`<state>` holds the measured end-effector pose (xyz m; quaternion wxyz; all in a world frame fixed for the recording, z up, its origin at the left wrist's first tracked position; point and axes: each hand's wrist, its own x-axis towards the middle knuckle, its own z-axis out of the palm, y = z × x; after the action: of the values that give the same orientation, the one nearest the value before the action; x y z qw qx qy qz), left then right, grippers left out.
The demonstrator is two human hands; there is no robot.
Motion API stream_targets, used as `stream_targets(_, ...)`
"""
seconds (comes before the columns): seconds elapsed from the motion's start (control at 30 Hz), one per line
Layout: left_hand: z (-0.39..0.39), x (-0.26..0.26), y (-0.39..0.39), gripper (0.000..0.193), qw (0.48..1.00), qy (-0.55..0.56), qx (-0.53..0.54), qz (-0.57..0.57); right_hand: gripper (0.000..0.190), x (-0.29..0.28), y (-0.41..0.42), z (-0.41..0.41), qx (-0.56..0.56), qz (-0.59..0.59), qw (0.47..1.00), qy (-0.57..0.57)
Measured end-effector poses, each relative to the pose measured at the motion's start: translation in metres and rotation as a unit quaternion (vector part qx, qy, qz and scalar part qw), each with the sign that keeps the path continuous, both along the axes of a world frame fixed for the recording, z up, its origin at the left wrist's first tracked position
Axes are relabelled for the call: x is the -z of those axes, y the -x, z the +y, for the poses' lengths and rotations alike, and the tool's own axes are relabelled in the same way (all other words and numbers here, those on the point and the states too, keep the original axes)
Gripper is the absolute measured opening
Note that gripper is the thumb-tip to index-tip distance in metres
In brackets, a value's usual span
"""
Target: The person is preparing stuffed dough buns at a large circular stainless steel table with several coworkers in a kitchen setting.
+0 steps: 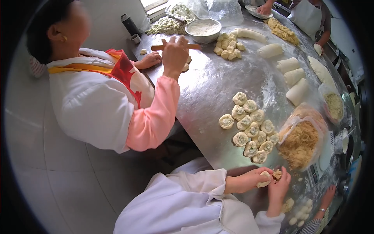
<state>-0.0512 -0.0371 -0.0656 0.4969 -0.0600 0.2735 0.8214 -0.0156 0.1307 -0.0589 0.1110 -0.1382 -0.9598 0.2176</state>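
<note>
My left hand point(250, 179) pinches a piece of pale dough point(263, 179) between thumb and fingers. Close beside it, touching or nearly so, my right hand point(279, 182) holds a small clump of brown crumbly filling point(277, 175). Both are over the steel table's near edge. Just beyond them lies an open plastic bag of brown crumbly filling point(301, 143). Several round dough pieces with a whitish-green filling point(252, 129) are grouped on the table further up. Near my right wrist are a yellowish dough lump point(288, 205) and several small pale balls point(302, 212).
At the left a co-worker holds a wooden rolling pin point(175, 47) over the steel table point(204, 102). Another person's hand point(328, 193) is at the lower right; a third person stands at the far end. Dough rolls point(294, 76), a flour bowl point(203, 30) and a scale point(317, 172) lie around.
</note>
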Motion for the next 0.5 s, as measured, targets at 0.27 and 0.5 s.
stream_targets(0.27, 0.016, 0.021, -0.009, 0.035, 0.999, -0.021, -0.008, 0.048, 0.015, 0.011, -0.001, 0.011, -0.006, 0.014, 0.996, 0.091)
stream_targets(0.5, 0.024, 0.006, 0.003, 0.040, 0.997, -0.022, -0.075, -0.016, 0.013, -0.044, 0.003, -0.015, -0.084, 0.070, 0.948, 0.299)
